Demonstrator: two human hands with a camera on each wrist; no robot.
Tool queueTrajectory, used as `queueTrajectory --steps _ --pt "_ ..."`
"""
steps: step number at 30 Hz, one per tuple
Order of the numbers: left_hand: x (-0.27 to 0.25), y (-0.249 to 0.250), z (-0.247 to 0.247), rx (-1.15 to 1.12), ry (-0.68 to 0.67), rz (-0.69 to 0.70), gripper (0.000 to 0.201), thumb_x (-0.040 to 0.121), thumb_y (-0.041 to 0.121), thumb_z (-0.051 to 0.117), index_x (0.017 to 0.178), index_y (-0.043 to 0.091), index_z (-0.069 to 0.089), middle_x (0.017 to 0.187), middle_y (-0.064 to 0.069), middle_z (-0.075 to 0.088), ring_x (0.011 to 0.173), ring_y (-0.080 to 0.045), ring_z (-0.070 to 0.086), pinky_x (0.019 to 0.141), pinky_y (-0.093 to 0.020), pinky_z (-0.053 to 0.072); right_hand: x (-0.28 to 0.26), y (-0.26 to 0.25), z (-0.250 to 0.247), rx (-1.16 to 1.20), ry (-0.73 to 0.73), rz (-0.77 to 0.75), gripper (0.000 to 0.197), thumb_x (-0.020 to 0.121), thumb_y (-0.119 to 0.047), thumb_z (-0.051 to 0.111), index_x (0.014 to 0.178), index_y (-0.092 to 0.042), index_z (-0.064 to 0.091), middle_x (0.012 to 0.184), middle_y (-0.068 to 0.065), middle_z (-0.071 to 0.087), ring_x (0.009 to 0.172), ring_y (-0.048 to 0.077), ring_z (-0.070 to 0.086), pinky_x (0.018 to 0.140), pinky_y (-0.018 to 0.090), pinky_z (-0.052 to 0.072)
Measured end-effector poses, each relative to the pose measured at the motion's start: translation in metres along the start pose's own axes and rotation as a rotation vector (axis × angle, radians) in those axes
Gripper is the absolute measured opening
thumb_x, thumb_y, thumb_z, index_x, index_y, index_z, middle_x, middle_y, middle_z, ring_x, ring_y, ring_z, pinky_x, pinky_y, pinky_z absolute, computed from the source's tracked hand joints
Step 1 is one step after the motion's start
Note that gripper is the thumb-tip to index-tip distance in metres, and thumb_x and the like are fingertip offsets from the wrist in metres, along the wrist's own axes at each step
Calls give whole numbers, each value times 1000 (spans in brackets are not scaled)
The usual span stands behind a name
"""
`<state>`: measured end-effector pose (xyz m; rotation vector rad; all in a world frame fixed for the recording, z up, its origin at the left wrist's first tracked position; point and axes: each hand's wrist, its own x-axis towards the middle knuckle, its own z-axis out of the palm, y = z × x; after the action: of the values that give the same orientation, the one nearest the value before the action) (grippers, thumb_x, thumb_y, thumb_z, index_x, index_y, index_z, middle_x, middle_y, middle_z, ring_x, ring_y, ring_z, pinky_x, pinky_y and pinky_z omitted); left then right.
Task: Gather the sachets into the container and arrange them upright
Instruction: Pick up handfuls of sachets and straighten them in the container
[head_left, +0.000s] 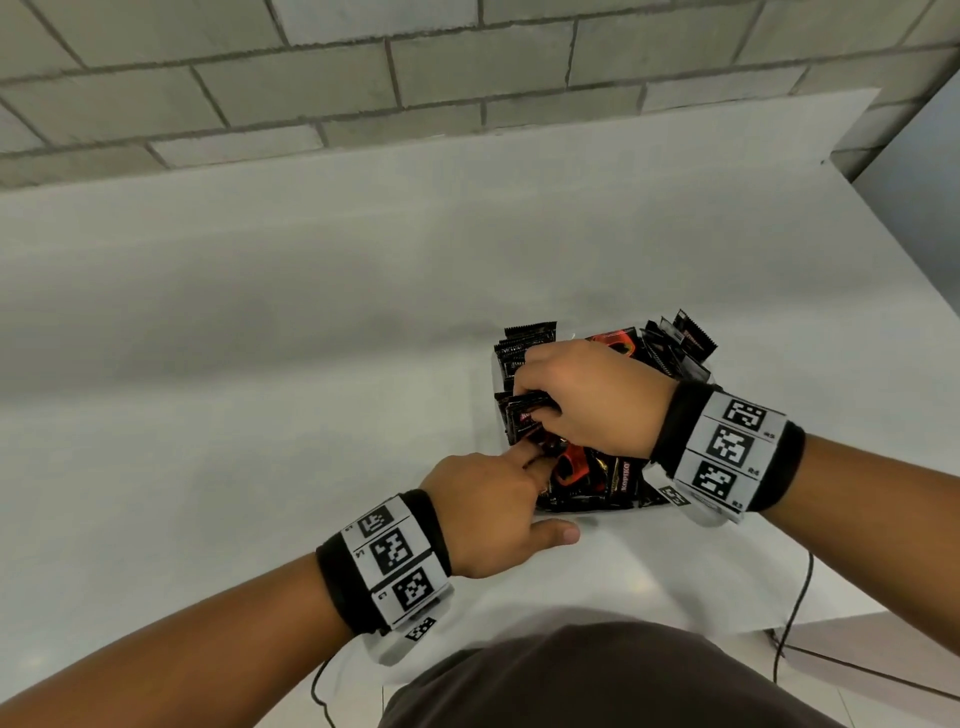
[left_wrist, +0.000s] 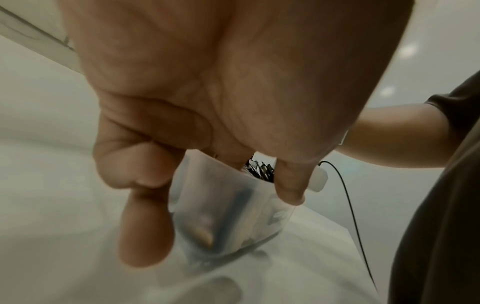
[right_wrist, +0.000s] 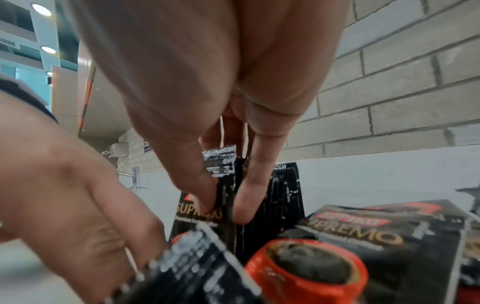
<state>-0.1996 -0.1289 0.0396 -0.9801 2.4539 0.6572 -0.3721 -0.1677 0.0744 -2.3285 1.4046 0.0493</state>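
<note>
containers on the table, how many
1. The translucent container stands on the white table just in front of the person, full of black sachets, with both hands in it. Nothing suggests another, though the hands hide part of the table.

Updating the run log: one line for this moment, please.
right hand: pinching upright Kopiko sachet in container | left hand: fingers steadying sachets | several sachets lying flat
</note>
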Motion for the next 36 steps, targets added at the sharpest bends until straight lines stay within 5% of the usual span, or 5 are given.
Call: queueTrajectory --steps 11,20,28,33,36 --pt "3 13 4 -17 -89 -42 78 97 72 38 159 28 22 168 -18 10 113 -40 64 90 -45 56 2 0 2 -54 39 23 19 93 -25 62 109 -19 68 103 -5 61 95 19 59 79 38 50" --pt "5 6 5 -76 -91 45 86 96 71 42 162 25 13 171 -6 8 136 -35 49 107 -46 48 2 1 2 -59 -5 20 16 91 -22 64 105 -20 70 101 -6 60 90 18 58 75 36 48" --pt "6 -2 4 -56 -38 49 79 98 67 44 161 28 17 167 0 22 128 -31 56 98 -46 53 6 0 2 -30 1 61 35 88 -25 69 123 -25 64 97 -9 49 86 12 50 72 27 37" --pt "6 -6 3 -126 8 31 80 97 68 44 161 26 18 162 -3 32 127 -28 57 101 -42 52 -2 1 -9 40 96 103 49 68 -46 86 106 -33 57 91 -15 49 77 5 50 66 31 47" --pt "7 -7 2 -141 22 28 82 97 68 44 161 23 20 161 -4 35 129 -28 56 103 -42 51 -6 3 -15 126 118 77 36 71 -43 85 93 -31 60 88 -14 53 80 4 50 69 33 49"
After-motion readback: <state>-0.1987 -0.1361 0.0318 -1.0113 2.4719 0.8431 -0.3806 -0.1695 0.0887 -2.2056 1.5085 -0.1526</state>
